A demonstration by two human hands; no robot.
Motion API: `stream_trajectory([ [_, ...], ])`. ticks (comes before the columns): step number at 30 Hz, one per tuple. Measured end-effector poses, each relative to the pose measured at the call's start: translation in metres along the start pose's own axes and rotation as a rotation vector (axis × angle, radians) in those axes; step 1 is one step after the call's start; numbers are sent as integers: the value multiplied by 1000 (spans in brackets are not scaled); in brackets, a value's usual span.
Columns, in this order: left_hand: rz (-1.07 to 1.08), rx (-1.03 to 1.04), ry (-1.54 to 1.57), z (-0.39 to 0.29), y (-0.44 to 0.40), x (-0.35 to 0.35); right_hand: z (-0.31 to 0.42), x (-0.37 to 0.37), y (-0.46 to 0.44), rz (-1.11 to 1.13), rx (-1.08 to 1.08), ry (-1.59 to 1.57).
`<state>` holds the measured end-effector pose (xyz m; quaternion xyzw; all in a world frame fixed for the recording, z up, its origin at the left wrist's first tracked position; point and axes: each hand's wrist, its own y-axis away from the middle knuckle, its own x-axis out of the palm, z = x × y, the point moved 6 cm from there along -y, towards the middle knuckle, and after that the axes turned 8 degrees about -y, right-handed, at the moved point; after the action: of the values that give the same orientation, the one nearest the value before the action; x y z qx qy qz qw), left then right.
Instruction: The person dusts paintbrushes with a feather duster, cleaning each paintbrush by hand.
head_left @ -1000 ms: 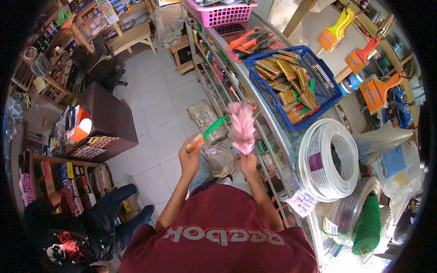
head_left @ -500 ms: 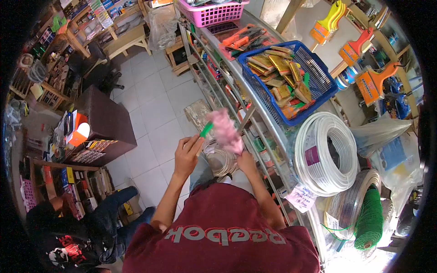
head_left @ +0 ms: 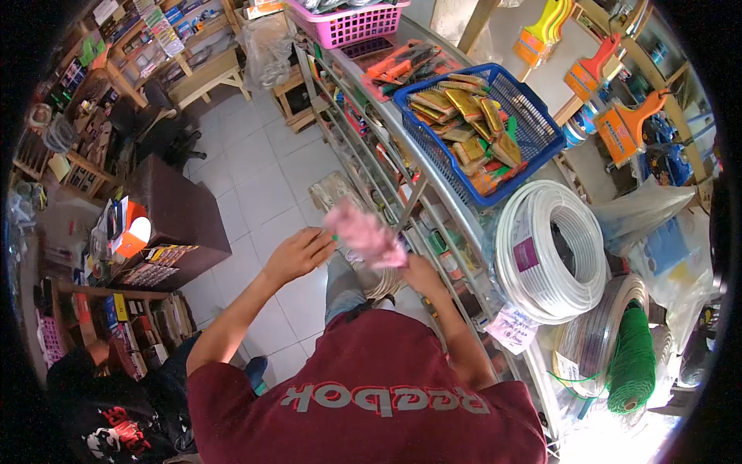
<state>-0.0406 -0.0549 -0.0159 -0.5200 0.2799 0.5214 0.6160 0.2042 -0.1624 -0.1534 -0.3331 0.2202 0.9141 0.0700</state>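
Note:
A pink cloth (head_left: 365, 236), blurred by motion, stretches between my two hands above the floor. My right hand (head_left: 420, 276) is closed on its lower right end. At the cloth's left end, my left hand (head_left: 303, 254) has its fingers bent together around a green-handled object (head_left: 335, 237). Only a small bit of green shows between the fingertips and the cloth, so its kind is hidden. To the right, a blue basket (head_left: 495, 193) on the glass counter holds several paintbrushes (head_left: 468, 116) with yellow wrappers.
The glass display counter (head_left: 433, 182) runs along my right, bearing a white cable coil (head_left: 506, 255), green twine (head_left: 630, 371) and a pink basket (head_left: 363, 29). Paintbrushes (head_left: 618, 131) hang beyond it. A dark cabinet (head_left: 189, 224) stands left; another person (head_left: 116, 410) is at lower left.
My left hand has moved left and turned, and the green handle is now mostly covered. The pink cloth has swung left and lower, its end now at my left fingertips.

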Motion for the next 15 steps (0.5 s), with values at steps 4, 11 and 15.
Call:
stream_trajectory([
  [4, -72, -48, 71, 5, 0, 3, -54, 21, -18, -75, 160, 10],
  [11, -361, -1066, 1138, 6, 13, 48, -28, 35, -6, 215, -5, -151],
  [15, -600, -1573, 1762, -14, 25, 95, -71, 72, -27, 163, -15, -474],
])
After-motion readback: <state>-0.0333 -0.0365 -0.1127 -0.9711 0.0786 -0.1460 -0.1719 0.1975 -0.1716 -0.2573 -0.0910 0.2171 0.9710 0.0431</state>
